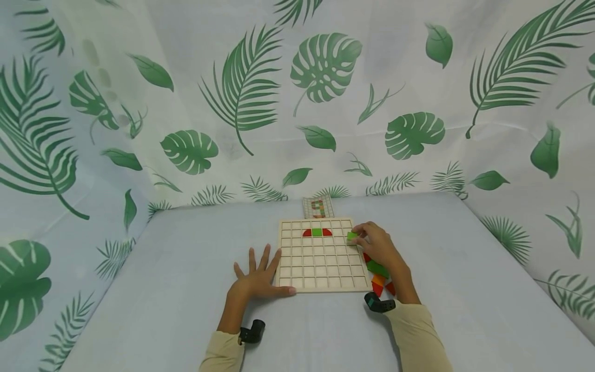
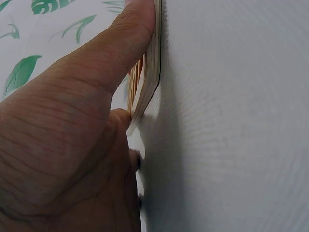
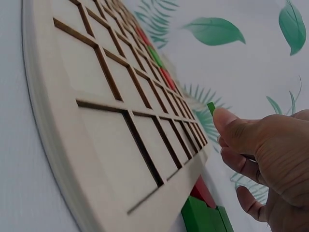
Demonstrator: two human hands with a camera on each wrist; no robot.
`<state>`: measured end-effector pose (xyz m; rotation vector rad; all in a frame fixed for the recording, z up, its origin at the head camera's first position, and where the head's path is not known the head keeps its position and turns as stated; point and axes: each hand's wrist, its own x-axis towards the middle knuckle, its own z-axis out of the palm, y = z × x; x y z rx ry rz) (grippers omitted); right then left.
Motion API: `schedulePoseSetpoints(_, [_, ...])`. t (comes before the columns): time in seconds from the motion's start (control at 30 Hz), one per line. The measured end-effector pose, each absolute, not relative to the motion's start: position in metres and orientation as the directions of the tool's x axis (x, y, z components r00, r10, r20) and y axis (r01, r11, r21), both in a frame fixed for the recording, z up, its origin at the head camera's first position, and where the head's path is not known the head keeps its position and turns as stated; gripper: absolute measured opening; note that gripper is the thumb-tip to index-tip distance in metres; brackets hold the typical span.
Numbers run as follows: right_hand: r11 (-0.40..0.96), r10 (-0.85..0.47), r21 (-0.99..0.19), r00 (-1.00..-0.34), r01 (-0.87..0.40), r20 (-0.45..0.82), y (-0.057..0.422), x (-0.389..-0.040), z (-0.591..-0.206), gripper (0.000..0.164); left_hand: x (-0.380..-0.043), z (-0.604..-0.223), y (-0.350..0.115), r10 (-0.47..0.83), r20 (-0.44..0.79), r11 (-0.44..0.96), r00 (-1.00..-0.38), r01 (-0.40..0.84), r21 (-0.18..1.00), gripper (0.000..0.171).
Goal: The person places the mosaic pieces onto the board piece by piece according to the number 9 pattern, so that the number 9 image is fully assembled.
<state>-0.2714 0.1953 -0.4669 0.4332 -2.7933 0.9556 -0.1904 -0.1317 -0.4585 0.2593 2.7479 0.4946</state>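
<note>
A square wooden grid board [image 1: 321, 262] lies on the table. In its second row sit a green square tile [image 1: 317, 232] between two red rounded tiles, the left red tile [image 1: 307, 233] and the right red tile [image 1: 327, 232]. My right hand [image 1: 377, 243] pinches a green tile [image 1: 351, 235] between thumb and fingers, over the board's upper right edge; in the right wrist view the green tile [image 3: 211, 108] pokes out past the thumb. My left hand [image 1: 258, 280] rests at the lower left corner, fingers spread along the left side, thumb [image 2: 130, 34] on the front rim.
Several loose tiles lie right of the board under my right forearm: a green piece [image 1: 377, 269], an orange piece [image 1: 378, 279] and red pieces, one red piece [image 1: 391, 288] set apart. Behind the board stands a pattern card [image 1: 318, 206] against the leaf-printed cloth [image 1: 260, 170].
</note>
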Motion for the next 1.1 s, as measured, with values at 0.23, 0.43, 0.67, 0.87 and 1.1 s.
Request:
schedulePoseSetpoints(0.23, [0.744, -0.259, -0.555, -0.926, -0.372, 0.273, 0.186, -0.277, -0.468, 0.025, -0.189, -0.458, -0.132, 0.234, -0.279, 0.919, -0.931, 0.118, 0.377, 0.111])
schedulePoseSetpoints(0.43, [0.737, -0.288, -0.551, -0.919, -0.391, 0.268, 0.180, -0.278, -0.467, 0.023, -0.189, -0.458, -0.132, 0.238, -0.277, 0.915, -0.931, 0.119, 0.386, 0.110])
schedulePoseSetpoints(0.67, [0.724, -0.301, -0.568, -0.920, -0.392, 0.252, 0.169, -0.278, -0.469, 0.026, -0.189, -0.458, -0.132, 0.235, -0.278, 0.914, -0.931, 0.114, 0.390, 0.110])
schedulePoseSetpoints(0.87, [0.691, -0.332, -0.572, -0.897, -0.442, 0.292, 0.160, -0.278, -0.470, 0.027, -0.189, -0.458, -0.132, 0.236, -0.281, 0.917, -0.930, 0.118, 0.380, 0.111])
schedulePoseSetpoints(1.1, [0.691, -0.366, -0.545, -0.880, -0.475, 0.302, 0.150, -0.280, -0.474, 0.025, -0.189, -0.457, -0.131, 0.236, -0.287, 0.920, -0.928, 0.118, 0.374, 0.110])
